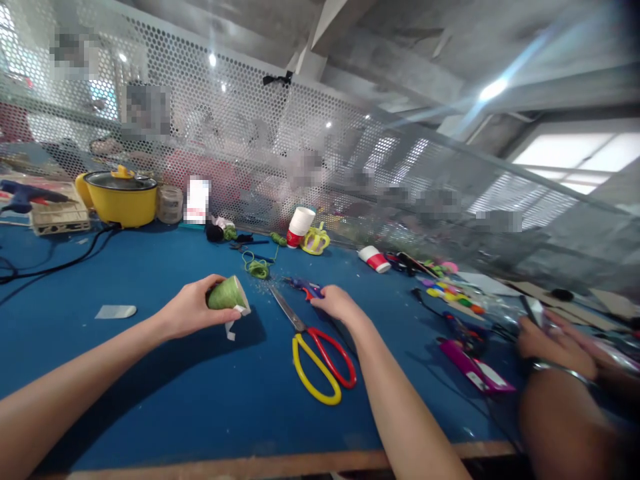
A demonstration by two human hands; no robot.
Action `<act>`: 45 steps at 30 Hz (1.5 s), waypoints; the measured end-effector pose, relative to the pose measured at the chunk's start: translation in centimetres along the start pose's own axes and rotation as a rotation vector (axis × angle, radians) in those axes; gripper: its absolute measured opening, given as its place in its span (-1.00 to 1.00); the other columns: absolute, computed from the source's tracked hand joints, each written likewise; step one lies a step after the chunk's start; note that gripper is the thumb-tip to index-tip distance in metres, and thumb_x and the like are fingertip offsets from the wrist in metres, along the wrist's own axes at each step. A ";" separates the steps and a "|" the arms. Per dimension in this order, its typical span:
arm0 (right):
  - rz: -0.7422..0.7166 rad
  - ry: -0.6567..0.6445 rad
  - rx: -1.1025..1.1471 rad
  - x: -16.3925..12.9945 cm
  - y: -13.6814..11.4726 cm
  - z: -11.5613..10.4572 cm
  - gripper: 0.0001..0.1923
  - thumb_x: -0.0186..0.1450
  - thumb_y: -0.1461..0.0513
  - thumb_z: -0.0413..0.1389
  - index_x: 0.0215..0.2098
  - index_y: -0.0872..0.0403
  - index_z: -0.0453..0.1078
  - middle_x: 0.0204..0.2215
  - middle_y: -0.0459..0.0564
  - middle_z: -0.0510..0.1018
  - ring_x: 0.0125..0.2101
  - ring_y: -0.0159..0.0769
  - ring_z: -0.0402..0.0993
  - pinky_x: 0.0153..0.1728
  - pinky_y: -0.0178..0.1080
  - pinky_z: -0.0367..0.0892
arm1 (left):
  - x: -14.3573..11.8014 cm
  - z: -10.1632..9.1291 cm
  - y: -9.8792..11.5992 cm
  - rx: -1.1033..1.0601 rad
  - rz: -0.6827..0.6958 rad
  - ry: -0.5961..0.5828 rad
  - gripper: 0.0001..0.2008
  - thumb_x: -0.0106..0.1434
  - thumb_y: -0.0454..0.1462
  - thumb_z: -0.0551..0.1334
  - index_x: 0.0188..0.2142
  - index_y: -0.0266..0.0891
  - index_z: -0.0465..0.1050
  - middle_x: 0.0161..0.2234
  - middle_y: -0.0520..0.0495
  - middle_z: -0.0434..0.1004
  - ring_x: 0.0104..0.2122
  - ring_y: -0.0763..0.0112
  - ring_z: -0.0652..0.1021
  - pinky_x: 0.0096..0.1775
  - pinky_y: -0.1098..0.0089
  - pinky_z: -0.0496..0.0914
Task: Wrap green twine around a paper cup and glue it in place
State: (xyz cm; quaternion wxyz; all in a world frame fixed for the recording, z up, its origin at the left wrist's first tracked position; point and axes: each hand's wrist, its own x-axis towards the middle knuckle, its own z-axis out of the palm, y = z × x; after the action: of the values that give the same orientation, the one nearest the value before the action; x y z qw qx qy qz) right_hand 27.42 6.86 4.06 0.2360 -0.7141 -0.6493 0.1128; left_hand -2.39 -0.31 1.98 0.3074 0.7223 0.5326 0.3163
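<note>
My left hand point(197, 308) is wrapped round a paper cup wound with green yarn point(226, 295), tilted on its side above the table, with a white paper strip hanging from its rim. My right hand point(336, 303) grips a blue hot glue gun point(311, 289), its nozzle pointing left and away from me. Between my hands lie large scissors point(299, 325) with one red and one yellow handle, blades partly apart. Beyond them is a small tangle of loose green yarn point(258, 269). My fingers hide part of the glue gun.
At the back stand a yellow electric pot point(123, 200), a jar point(170, 203), a red-and-white paper cup point(300, 227) and a yellow woven basket point(315, 239). Another cup point(374, 259) lies tipped over. A co-worker's hands point(555, 343) are at the right, near a purple packet point(473, 367).
</note>
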 end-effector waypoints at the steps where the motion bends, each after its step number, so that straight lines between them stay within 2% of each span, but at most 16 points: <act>1: 0.014 -0.008 0.004 0.1 0.5 0.7 -0.69 -0.14 0.38 0.19 -0.82 0.06 0.13 -0.79 -0.07 0.36 -0.57 -0.23 0.41 -0.54 -0.29 0.20 | 0.0 -0.2 0.2 0.010 0.011 0.004 -0.34 -0.06 0.07 0.23 -0.05 -0.29 0.27 -0.21 -0.19 0.48 -0.27 0.11 0.49 -0.26 0.24 0.38; 3: 0.038 0.004 0.033 0.2 1.2 1.7 -0.69 -0.16 0.42 0.18 -0.80 0.05 0.12 -0.77 -0.06 0.36 -0.54 -0.21 0.42 -0.53 -0.28 0.20 | -0.1 -0.5 0.5 0.052 0.039 0.015 -0.33 -0.05 0.07 0.24 -0.03 -0.29 0.28 -0.16 -0.22 0.47 -0.22 0.08 0.48 -0.21 0.21 0.37; 5: 0.059 0.028 0.091 0.2 1.3 1.9 -0.76 -0.13 0.43 0.16 -0.71 0.06 0.18 -0.75 -0.08 0.36 -0.55 -0.23 0.41 -0.53 -0.27 0.21 | -0.1 -0.7 0.7 0.099 0.059 0.029 -0.34 -0.05 0.06 0.24 -0.03 -0.28 0.29 -0.13 -0.22 0.46 -0.20 0.07 0.47 -0.18 0.21 0.36; 7: 0.059 0.040 0.177 0.0 1.0 1.4 -0.86 -0.06 0.39 0.13 -0.54 0.09 0.26 -0.71 -0.10 0.39 -0.58 -0.28 0.40 -0.55 -0.29 0.23 | -0.1 -0.9 0.9 0.119 0.069 0.034 -0.35 -0.05 0.06 0.24 -0.03 -0.27 0.31 -0.13 -0.21 0.46 -0.20 0.07 0.47 -0.18 0.21 0.36; 10: -0.010 0.008 0.340 -1.6 -0.3 -0.2 -0.85 0.07 0.31 0.07 -0.35 0.13 0.28 -0.60 -0.11 0.43 -0.58 -0.38 0.38 -0.54 -0.33 0.28 | -0.1 -1.1 1.1 0.115 0.047 0.010 -0.33 -0.03 0.07 0.22 -0.02 -0.29 0.29 -0.15 -0.20 0.47 -0.23 0.10 0.48 -0.20 0.23 0.37; 11: -0.048 -0.035 0.405 -2.4 -0.9 -0.8 -0.87 0.08 0.27 0.08 -0.37 0.14 0.28 -0.62 -0.13 0.40 -0.60 -0.41 0.36 -0.55 -0.34 0.27 | -0.1 -1.1 1.2 0.108 0.031 -0.005 -0.32 -0.02 0.08 0.22 -0.01 -0.31 0.28 -0.16 -0.21 0.46 -0.23 0.11 0.48 -0.21 0.24 0.37; 13: -0.170 -0.236 0.633 -4.3 -2.3 -1.8 -0.81 0.12 0.16 0.09 -0.44 0.16 0.32 -0.71 -0.17 0.32 -0.65 -0.44 0.28 -0.58 -0.35 0.24 | -0.1 -1.3 1.1 0.083 -0.003 -0.041 -0.31 -0.01 0.08 0.20 0.01 -0.32 0.24 -0.16 -0.20 0.45 -0.25 0.15 0.48 -0.25 0.27 0.37; 14: -0.207 -0.292 0.665 -5.3 -3.1 -2.2 -0.78 0.13 0.14 0.09 -0.45 0.17 0.33 -0.72 -0.17 0.31 -0.65 -0.46 0.26 -0.57 -0.36 0.24 | -0.1 -1.3 1.1 0.063 -0.014 -0.063 -0.31 0.00 0.09 0.20 0.01 -0.32 0.23 -0.18 -0.19 0.45 -0.26 0.17 0.48 -0.27 0.29 0.37; 16: -0.244 -0.332 0.664 -7.3 -4.4 -2.6 -0.76 0.13 0.12 0.12 -0.42 0.17 0.36 -0.62 -0.11 0.40 -0.63 -0.47 0.29 -0.57 -0.37 0.26 | 0.0 -1.4 0.9 0.009 -0.022 -0.111 -0.33 0.02 0.08 0.18 0.00 -0.30 0.20 -0.25 -0.14 0.45 -0.34 0.24 0.48 -0.36 0.35 0.37; 17: -0.265 -0.393 0.668 -8.1 -5.0 -2.6 -0.75 0.12 0.12 0.12 -0.35 0.16 0.37 -0.55 -0.07 0.45 -0.60 -0.45 0.32 -0.58 -0.37 0.28 | 0.0 -1.4 0.8 -0.020 -0.017 -0.135 -0.35 0.03 0.08 0.17 0.00 -0.29 0.19 -0.30 -0.10 0.45 -0.38 0.28 0.47 -0.41 0.38 0.36; 18: -0.278 -0.447 0.654 -8.8 -5.4 -2.6 -0.74 0.13 0.11 0.11 -0.34 0.16 0.38 -0.53 -0.05 0.46 -0.59 -0.44 0.34 -0.60 -0.37 0.29 | 0.0 -1.5 0.7 -0.047 -0.016 -0.159 -0.36 0.05 0.07 0.16 0.00 -0.27 0.16 -0.34 -0.07 0.44 -0.43 0.32 0.46 -0.45 0.40 0.35; 20: -0.273 -0.471 0.613 -9.6 -5.9 -2.3 -0.74 0.15 0.11 0.10 -0.35 0.16 0.39 -0.52 -0.02 0.48 -0.58 -0.42 0.36 -0.61 -0.37 0.31 | 0.0 -1.6 0.6 -0.080 -0.004 -0.189 -0.39 0.06 0.05 0.16 -0.01 -0.26 0.14 -0.37 -0.03 0.43 -0.47 0.37 0.45 -0.48 0.43 0.34; 27: -0.280 -0.336 0.421 -10.2 -6.2 -1.9 -0.82 0.14 0.15 0.09 -0.37 0.11 0.39 -0.70 -0.14 0.38 -0.68 -0.42 0.32 -0.66 -0.37 0.27 | 0.1 -2.0 0.9 -0.059 -0.025 -0.208 -0.42 0.06 0.03 0.17 -0.02 -0.26 0.20 -0.31 -0.09 0.45 -0.42 0.33 0.47 -0.44 0.42 0.36; 31: -0.309 -0.319 0.374 -10.2 -6.3 -2.2 -0.85 0.15 0.16 0.08 -0.44 0.09 0.40 -0.76 -0.18 0.34 -0.73 -0.42 0.26 -0.67 -0.35 0.22 | 0.0 -2.1 1.1 -0.058 -0.059 -0.202 -0.42 0.05 0.03 0.18 -0.02 -0.26 0.23 -0.32 -0.09 0.47 -0.42 0.32 0.48 -0.44 0.43 0.37; 38: -0.340 -0.321 0.317 -10.1 -6.2 -2.2 -0.84 0.16 0.15 0.08 -0.42 0.07 0.41 -0.78 -0.19 0.34 -0.72 -0.38 0.26 -0.62 -0.32 0.23 | 0.0 -2.1 1.1 -0.106 -0.094 -0.246 -0.40 0.03 0.05 0.18 -0.02 -0.26 0.21 -0.42 -0.06 0.45 -0.54 0.38 0.46 -0.55 0.47 0.35; 45: -0.348 -0.285 0.322 -10.2 -6.4 -2.1 -0.87 0.15 0.17 0.08 -0.43 0.07 0.40 -0.79 -0.20 0.33 -0.73 -0.40 0.24 -0.65 -0.33 0.21 | 0.1 -2.1 1.0 -0.013 -0.069 -0.221 -0.39 0.03 0.07 0.18 -0.02 -0.26 0.23 -0.37 -0.09 0.48 -0.49 0.34 0.49 -0.51 0.45 0.35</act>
State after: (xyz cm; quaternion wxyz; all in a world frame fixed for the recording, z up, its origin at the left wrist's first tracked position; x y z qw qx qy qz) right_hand 21.49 -3.22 7.46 0.2686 -0.5221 -0.7625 0.2717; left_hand -3.41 -0.26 4.05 0.3795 0.7320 0.5182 0.2273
